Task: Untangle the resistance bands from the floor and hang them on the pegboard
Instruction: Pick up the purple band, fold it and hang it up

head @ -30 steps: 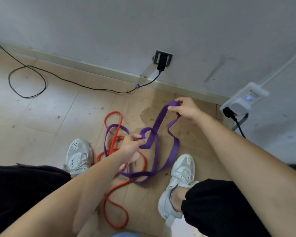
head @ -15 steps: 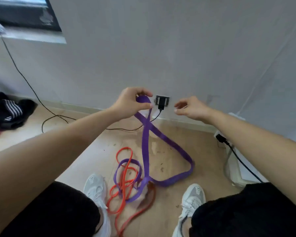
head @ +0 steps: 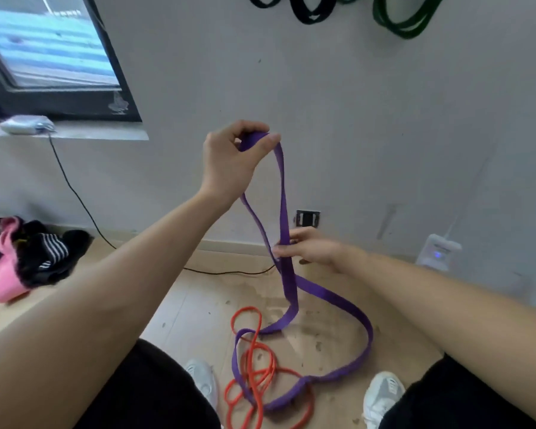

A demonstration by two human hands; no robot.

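We see a person working on the first part of the job: getting the bands apart. The left hand [head: 232, 159] is up high and pinches the top of the purple band [head: 283, 193] between thumb and fingers. The right hand [head: 313, 249] is lower down and pinches the two hanging sides of the same band where they come close together.

From there the purple band drops to the floor [head: 198, 305]. Its low end lies in a big loop between the person's shoes, and there it is mixed up with the red band [head: 254, 376]. We think the two are not free of each other yet, because purple and red cross over one another in a few spots.

Next, we think the purple band has to come up and out of the red one. That calls for a slow lift, and maybe a little shake, so the red band does not get pulled up too. After that the purple band can go up to the pegboard. We cannot see the board itself, but some dark bands [head: 310, 13] and a green band [head: 403, 26] hang high on the wall [head: 353, 119], so the place to hang is likely up there.

We cannot read any words or names here. The bands look plain, and the small white box [head: 438, 252] by the wall shows only a blue light
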